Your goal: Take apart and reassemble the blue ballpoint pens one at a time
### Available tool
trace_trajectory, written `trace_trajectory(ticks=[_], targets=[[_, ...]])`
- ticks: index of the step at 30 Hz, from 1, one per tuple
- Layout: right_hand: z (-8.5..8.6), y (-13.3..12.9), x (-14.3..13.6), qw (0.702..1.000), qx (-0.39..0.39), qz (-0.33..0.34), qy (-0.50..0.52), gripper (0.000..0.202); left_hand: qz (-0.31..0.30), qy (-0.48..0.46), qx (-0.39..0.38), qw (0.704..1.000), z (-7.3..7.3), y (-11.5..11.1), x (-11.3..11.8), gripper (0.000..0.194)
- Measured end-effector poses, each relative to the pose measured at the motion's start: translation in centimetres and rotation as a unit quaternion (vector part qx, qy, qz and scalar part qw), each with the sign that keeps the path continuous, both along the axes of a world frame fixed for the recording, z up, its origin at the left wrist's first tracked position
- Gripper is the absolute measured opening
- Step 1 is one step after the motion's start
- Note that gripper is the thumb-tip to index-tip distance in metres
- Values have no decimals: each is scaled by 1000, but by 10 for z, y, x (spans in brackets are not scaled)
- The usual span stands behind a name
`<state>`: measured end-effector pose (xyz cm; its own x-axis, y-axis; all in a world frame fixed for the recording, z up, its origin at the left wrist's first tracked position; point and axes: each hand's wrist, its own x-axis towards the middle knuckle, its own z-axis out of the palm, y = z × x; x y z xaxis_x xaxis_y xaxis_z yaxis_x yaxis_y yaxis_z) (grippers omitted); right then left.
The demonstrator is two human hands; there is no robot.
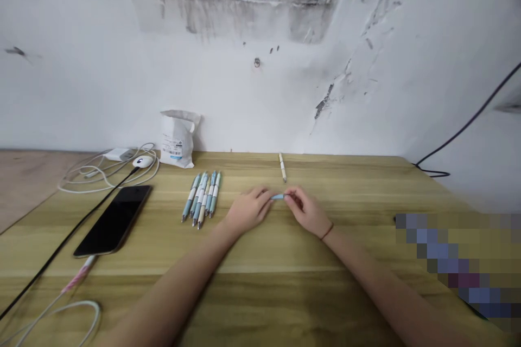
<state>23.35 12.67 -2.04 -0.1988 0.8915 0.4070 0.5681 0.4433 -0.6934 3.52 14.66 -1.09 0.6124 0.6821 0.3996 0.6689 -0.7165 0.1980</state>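
Between the fingertips of both hands, just above the table, a light blue pen piece (277,197) shows in a short stretch; its ends are covered by fingers. My left hand (249,210) pinches it from the left. On the other end, my right hand (308,211), with a thin red cord at the wrist, has its thumb and finger closed. A cream and white pen (282,167) lies alone beyond the hands. Several blue, green and cream pens (198,210) lie side by side to the left of my left hand, tips toward me.
A black phone (114,221) with a white cable plugged in lies at left. Behind it are a white charger (119,154) with coiled cable (106,179) and a white plastic packet (177,138) against the wall. A blurred-out patch (464,265) covers the right edge.
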Motion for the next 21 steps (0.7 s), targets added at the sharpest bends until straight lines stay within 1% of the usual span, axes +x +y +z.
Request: trace_trajectory(ticks=[4, 5, 7, 9, 12, 14, 16, 21], targets=[[1, 1, 1, 999, -30, -5, -32, 32, -9, -8, 6, 1000, 0, 0, 0, 30], [1, 1, 1, 999, -33, -3, -27, 32, -9, -8, 7, 1000, -1, 0, 0, 30], [0, 0, 1, 1000, -30, 0, 1, 24, -6, -8, 8, 1000, -1, 1, 0, 30], [-1, 0, 1, 999, -23, 7, 25, 22, -4, -6, 9, 1000, -1, 1, -1, 29], [-1, 1, 1, 1000, -12, 1, 9, 19, 1, -4, 9, 1000, -1, 1, -1, 29], [0, 1, 1, 1000, -14, -9, -13, 26, -1, -3, 7, 1000, -1, 0, 0, 29], [1, 1, 1, 1000, -21, -10, -15, 32, -3, -1, 4, 1000, 0, 0, 0, 30], [0, 0, 1, 999, -25, 3, 35, 23, 1, 3, 0, 1000, 0, 0, -1, 30]])
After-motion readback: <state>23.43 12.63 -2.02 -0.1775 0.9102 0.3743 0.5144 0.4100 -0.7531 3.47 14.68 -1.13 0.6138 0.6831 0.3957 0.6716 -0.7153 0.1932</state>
